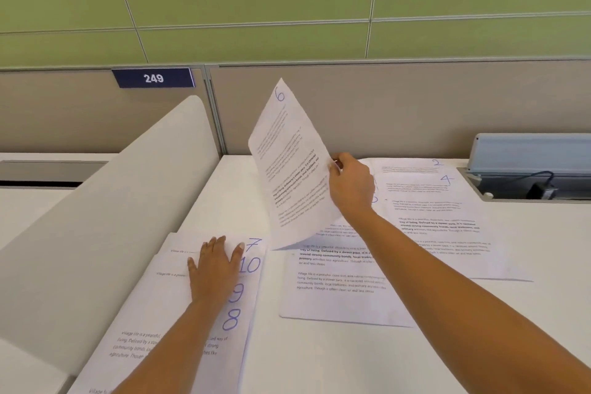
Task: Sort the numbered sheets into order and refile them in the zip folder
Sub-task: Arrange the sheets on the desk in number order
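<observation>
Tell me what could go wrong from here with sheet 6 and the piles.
1. The right hand pinches sheet 6 by one edge only; it bows in the air and may slip or crease.
2. The left pile reads 7, 10, 9, 8 under the flat left hand; laying 6 on top would likely leave it out of order.

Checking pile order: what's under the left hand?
The left hand lies flat on a fanned pile of sheets numbered 7, 10, 9, 8 far to near. It covers part of their text; any sheets deeper in the pile are hidden. The right hand holds sheet 6 aside.
</observation>
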`<state>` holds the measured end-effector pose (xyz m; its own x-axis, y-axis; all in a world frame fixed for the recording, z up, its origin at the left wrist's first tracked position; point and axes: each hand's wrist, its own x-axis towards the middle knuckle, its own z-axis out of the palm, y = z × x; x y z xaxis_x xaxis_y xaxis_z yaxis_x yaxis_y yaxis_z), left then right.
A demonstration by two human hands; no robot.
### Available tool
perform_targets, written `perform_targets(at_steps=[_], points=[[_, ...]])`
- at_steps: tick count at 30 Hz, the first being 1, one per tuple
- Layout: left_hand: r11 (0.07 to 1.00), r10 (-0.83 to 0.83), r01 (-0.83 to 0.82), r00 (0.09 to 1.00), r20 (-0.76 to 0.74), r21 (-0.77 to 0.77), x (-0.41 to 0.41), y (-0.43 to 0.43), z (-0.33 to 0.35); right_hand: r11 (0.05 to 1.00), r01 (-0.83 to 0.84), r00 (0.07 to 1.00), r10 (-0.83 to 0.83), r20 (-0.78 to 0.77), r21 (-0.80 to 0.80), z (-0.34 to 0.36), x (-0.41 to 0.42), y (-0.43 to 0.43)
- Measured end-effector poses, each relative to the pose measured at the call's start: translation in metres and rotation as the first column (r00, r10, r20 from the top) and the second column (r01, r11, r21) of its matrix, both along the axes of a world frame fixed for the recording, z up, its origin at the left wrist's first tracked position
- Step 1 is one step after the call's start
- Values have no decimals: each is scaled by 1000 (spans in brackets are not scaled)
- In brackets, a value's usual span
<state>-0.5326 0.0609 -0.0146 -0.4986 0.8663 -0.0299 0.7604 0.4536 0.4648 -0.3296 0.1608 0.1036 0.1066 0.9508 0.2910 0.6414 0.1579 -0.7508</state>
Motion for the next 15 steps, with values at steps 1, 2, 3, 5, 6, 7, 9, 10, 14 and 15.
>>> perform_targets(at_steps=[1,2,3,5,6,7,9,10,14,15], points=[[999,-10,9,1000,30,39,6,3,5,999,-1,1000,2,-30,37,3,10,-3],[996,-26,20,997,78,85,12,7,11,998,-6,998,11,-68,70,5,20,-6],[991,-43,22,986,161,134,20,9,17,995,-7,994,18,-108,97,6,31,-10],[978,-66,-20,914,400,209,39,14,32,992,0,979,25,-203,122,8,53,-17],[974,-74,-51,849,524,220,50,16,38,992,7,967,25,-254,123,9,64,-21],[973,-78,-78,770,633,215,61,18,45,993,15,952,21,-304,117,9,77,-24],[978,-90,-98,598,797,185,84,24,54,997,29,910,3,-414,70,6,103,-30],[983,-95,-89,513,853,163,95,26,59,999,32,883,-12,-468,36,4,117,-32],[990,-134,24,407,904,136,138,26,64,997,31,783,-64,-618,-65,-4,169,-49],[989,-144,40,395,907,139,147,25,63,995,43,764,-88,-639,-86,-6,180,-55]])
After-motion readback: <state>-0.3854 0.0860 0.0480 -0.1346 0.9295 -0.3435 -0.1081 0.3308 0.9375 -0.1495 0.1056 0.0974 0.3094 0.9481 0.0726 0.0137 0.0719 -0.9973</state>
